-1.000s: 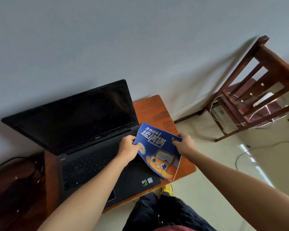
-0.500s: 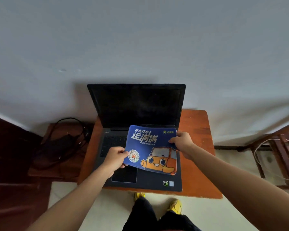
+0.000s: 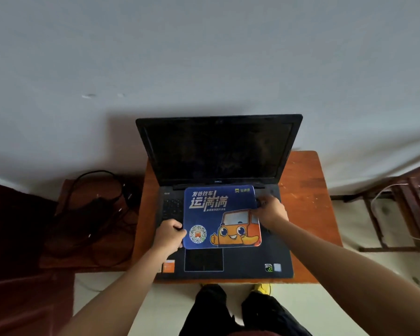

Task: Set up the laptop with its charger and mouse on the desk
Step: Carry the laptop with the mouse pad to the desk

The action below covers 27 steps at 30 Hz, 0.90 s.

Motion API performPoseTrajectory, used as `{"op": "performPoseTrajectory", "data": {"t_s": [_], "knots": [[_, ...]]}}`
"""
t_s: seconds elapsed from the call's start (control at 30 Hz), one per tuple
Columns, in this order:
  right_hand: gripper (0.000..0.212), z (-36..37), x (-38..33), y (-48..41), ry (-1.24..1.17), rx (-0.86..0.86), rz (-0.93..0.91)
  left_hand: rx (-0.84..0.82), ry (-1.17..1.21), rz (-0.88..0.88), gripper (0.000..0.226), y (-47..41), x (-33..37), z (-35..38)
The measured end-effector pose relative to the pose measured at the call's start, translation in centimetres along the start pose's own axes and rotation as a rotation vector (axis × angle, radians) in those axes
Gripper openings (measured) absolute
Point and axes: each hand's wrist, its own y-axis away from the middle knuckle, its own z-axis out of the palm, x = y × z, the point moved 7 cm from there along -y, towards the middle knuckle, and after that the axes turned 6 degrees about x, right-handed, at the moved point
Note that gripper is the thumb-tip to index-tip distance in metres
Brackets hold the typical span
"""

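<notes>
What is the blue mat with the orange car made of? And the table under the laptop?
The blue mat looks like a soft mouse pad, probably rubber with a printed cloth top: thin, matte, round-cornered. The table looks like wood with reddish-orange varnish, worn pale in spots.

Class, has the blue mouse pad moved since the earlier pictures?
Yes: the blue rectangular mouse pad shifted left over the black laptop, from its right edge toward mid-keyboard.

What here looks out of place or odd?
The blue mouse pad is over the laptop keyboard, not on the desk; the left hand and right hand grip its side edges.
</notes>
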Motion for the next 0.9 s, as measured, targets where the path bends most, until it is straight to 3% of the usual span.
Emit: {"op": "performPoseTrajectory", "data": {"t_s": [0.33,0.43,0.53,0.67,0.9], "knots": [[0.032,0.2,0.8,0.0,0.174,0.06,-0.015,-0.072,-0.14,0.079,0.023,-1.3,-0.2,0.9],[0.031,-1.1,1.3,0.0,0.18,0.17,-0.03,0.081,-0.257,0.157,0.018,-1.8,-0.1,-1.1],[0.038,-3.0,3.7,0.0,0.152,0.297,0.057,0.285,-0.296,0.161,0.03,-2.5,-0.4,-3.8],[0.049,-1.7,7.2,-0.1,0.084,0.207,0.258,0.272,-0.205,0.034,0.046,-3.7,-1.2,-4.2],[0.055,-0.4,7.4,-0.5,0.088,0.221,0.299,0.323,-0.214,-0.005,0.047,-4.4,-0.9,-3.5]]}}
